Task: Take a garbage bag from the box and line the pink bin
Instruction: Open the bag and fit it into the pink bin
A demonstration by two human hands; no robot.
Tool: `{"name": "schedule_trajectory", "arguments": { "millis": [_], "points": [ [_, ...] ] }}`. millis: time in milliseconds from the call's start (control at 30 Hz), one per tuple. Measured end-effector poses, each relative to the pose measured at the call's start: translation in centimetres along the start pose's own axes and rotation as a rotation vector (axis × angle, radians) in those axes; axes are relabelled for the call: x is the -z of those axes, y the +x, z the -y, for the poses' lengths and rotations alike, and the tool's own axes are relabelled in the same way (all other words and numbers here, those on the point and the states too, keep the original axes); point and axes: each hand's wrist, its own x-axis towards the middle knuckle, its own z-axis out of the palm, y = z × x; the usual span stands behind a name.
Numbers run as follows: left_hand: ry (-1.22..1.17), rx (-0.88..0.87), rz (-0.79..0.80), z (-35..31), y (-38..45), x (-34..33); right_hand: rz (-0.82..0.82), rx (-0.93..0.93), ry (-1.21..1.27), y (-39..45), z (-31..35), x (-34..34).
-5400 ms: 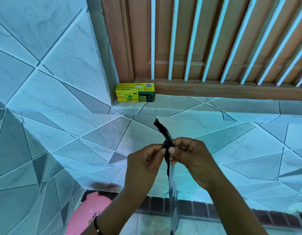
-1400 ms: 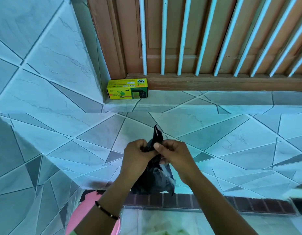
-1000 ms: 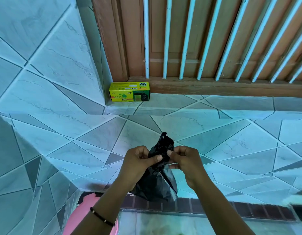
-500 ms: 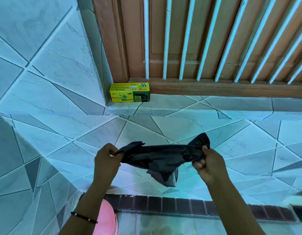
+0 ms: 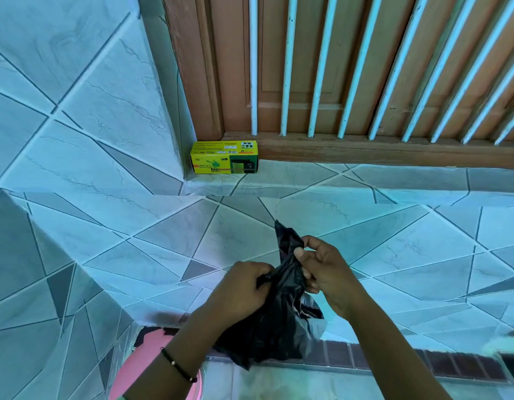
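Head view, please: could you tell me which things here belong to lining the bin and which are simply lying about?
Part of the job:
- black garbage bag, gripped by the left hand and the right hand
- yellow bag box on the tiled ledge
- pink bin, partly hidden at the bottom edge

Just there:
- wooden window frame
- white bars

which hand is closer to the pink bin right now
Left. The left hand grips the garbage bag just above the pink bin; the right hand holds it higher, farther right.
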Motion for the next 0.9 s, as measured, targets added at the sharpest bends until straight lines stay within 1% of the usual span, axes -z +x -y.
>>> {"name": "schedule_trajectory", "arguments": {
  "millis": [67,100,133,200,233,267,300,367,533,633,767,833,900],
  "points": [
    [0.015,0.102,-0.123,0.0,0.3,-0.1,-0.059,-0.026,-0.154,-0.1,0.2,0.3],
    [0.018,0.128,-0.166,0.0,0.4,-0.2,-0.048,-0.053,-0.250,-0.4,0.3,0.2],
    [0.006,0.142,-0.181,-0.2,0.5,-0.3,-0.008,-0.078,-0.349,-0.6,0.2,0.0],
    [-0.078,0.152,-0.152,-0.8,0.4,-0.4,0.127,-0.078,-0.497,-1.2,0.0,-0.8],
    [-0.112,0.139,-0.138,-1.1,0.4,-0.5,0.180,-0.066,-0.512,-1.5,-0.1,-1.1],
    [-0.114,0.118,-0.142,-1.1,0.4,-0.5,0.195,-0.063,-0.498,-1.4,-0.6,-1.1],
    [-0.093,0.101,-0.163,-0.9,0.5,-0.5,0.153,-0.067,-0.465,-1.2,-1.1,-0.8],
    [-0.066,0.118,-0.212,-0.3,0.5,0.0,0.012,-0.099,-0.447,-0.6,-2.0,0.6],
    [-0.081,0.268,-0.319,2.1,0.1,2.6,-0.220,-0.151,-0.456,0.1,-3.2,4.7],
    [-0.030,0.338,-0.380,3.6,-0.3,3.9,-0.324,-0.174,-0.418,0.1,-3.2,6.8],
    [0.047,0.352,-0.475,5.3,-0.9,5.3,-0.518,-0.153,-0.556,0.1,-3.4,9.4],
    [0.058,0.384,-0.497,6.1,-1.1,5.6,-0.585,-0.124,-0.543,0.1,-3.5,10.5],
    [0.061,0.397,-0.473,6.4,-1.1,5.5,-0.587,-0.084,-0.493,-0.1,-3.3,10.5]
  ]
}}
